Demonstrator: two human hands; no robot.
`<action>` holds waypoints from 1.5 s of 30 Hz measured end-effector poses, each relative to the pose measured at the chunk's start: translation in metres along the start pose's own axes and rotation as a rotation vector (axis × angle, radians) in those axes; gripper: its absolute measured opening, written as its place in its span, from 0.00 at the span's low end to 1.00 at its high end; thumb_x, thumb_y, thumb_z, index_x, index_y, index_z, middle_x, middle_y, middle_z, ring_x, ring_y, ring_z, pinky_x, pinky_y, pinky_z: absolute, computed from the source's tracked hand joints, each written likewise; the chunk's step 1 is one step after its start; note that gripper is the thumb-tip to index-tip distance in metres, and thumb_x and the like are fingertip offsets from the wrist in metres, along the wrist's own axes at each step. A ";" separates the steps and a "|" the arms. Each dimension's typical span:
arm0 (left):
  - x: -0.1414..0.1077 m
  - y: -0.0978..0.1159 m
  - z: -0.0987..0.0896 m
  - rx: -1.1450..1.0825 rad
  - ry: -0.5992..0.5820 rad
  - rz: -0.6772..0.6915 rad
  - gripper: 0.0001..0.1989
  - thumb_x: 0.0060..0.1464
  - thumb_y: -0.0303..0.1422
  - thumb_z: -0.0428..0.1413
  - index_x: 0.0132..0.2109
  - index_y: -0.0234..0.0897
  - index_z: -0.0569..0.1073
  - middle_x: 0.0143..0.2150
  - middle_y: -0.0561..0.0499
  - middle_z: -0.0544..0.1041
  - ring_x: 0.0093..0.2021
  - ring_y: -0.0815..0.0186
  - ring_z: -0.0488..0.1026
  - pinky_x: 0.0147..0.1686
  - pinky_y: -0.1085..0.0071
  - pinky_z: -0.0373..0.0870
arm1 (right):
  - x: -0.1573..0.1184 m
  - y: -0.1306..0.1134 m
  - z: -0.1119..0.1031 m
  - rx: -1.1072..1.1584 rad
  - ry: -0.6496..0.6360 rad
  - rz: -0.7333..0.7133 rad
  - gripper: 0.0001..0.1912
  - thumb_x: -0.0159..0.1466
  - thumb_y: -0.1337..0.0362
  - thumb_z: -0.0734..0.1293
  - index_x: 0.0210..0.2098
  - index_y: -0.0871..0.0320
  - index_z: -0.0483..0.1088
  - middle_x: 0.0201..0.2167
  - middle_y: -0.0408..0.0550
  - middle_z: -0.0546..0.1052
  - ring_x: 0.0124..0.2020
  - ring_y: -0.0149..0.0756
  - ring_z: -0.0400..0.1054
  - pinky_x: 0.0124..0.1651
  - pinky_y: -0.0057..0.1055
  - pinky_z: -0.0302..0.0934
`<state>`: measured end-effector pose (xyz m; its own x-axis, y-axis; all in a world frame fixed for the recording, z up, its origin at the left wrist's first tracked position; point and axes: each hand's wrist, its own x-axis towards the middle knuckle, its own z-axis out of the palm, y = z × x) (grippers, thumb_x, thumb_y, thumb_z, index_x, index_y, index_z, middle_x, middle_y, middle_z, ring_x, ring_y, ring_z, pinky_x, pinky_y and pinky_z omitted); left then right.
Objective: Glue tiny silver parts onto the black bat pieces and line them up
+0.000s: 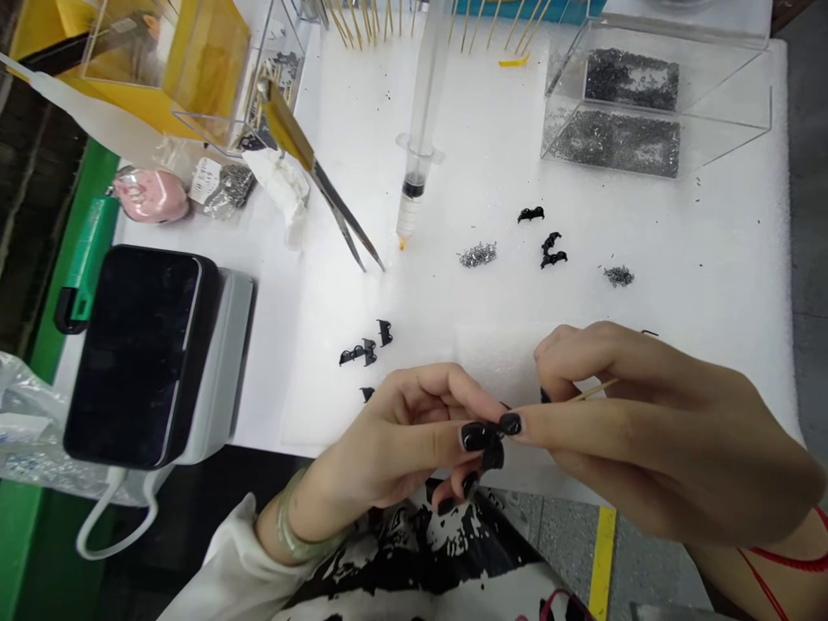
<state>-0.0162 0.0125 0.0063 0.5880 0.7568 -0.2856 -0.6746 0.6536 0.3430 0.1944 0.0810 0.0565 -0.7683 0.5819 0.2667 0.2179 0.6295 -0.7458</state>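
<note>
1. Head view: I see the left hand (pixel 401 444) closed in a pinch on a small dark piece (pixel 505 405), just in front of the person, over the near edge of the tabletop (pixel 414 310).
2. The right hand (pixel 647 431) is closed around a thin stick (pixel 596 389), and its pointing finger touches the left fingertips.
3. The big clear box (pixel 771 99) is on the far right. I see two patches of tiny dark bits in it.
4. On the far left, a clear bin (pixel 223 148) holds sticks and black bits beside a yellow box (pixel 213 52).
5. The syringe (pixel 412 203) has dark stuff near its orange tip, which points toward the person. A little clear bag (pixel 231 190) holds dark bits.
6. The stick's long side runs left to right, and its right end tips a bit away from the person. Fingers and black nails hide most of the dark piece, so I cannot tell which way it points.
7. The open tweezers (pixel 316 172) point toward the person, near the syringe.
</note>
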 end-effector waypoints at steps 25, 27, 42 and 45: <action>0.000 0.000 -0.001 0.032 0.004 0.010 0.06 0.60 0.26 0.63 0.44 0.38 0.83 0.28 0.51 0.77 0.19 0.80 0.67 0.20 0.86 0.69 | 0.006 0.007 0.000 0.139 0.027 -0.037 0.12 0.62 0.84 0.66 0.38 0.64 0.75 0.35 0.50 0.71 0.36 0.28 0.65 0.36 0.28 0.66; 0.000 0.001 0.000 0.033 0.010 0.004 0.06 0.60 0.26 0.63 0.43 0.38 0.83 0.27 0.52 0.76 0.18 0.79 0.67 0.19 0.86 0.68 | 0.007 0.007 0.001 0.156 0.044 -0.021 0.12 0.62 0.84 0.65 0.38 0.64 0.75 0.35 0.50 0.71 0.37 0.27 0.65 0.36 0.26 0.66; -0.001 0.002 -0.001 0.041 0.012 -0.014 0.05 0.60 0.27 0.63 0.44 0.37 0.82 0.26 0.52 0.76 0.18 0.79 0.66 0.19 0.85 0.66 | 0.005 0.009 0.012 0.388 0.133 0.079 0.12 0.63 0.83 0.63 0.38 0.64 0.73 0.34 0.45 0.69 0.32 0.22 0.64 0.33 0.24 0.63; 0.000 0.002 -0.001 0.030 0.010 -0.014 0.06 0.60 0.27 0.63 0.44 0.38 0.82 0.26 0.52 0.76 0.18 0.79 0.67 0.19 0.86 0.67 | 0.004 0.007 0.010 0.366 0.150 0.078 0.12 0.63 0.82 0.63 0.40 0.62 0.72 0.35 0.45 0.70 0.33 0.24 0.66 0.33 0.25 0.64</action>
<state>-0.0181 0.0135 0.0063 0.5928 0.7477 -0.2994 -0.6525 0.6637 0.3656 0.1870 0.0822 0.0464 -0.6553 0.7068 0.2665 0.0229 0.3712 -0.9283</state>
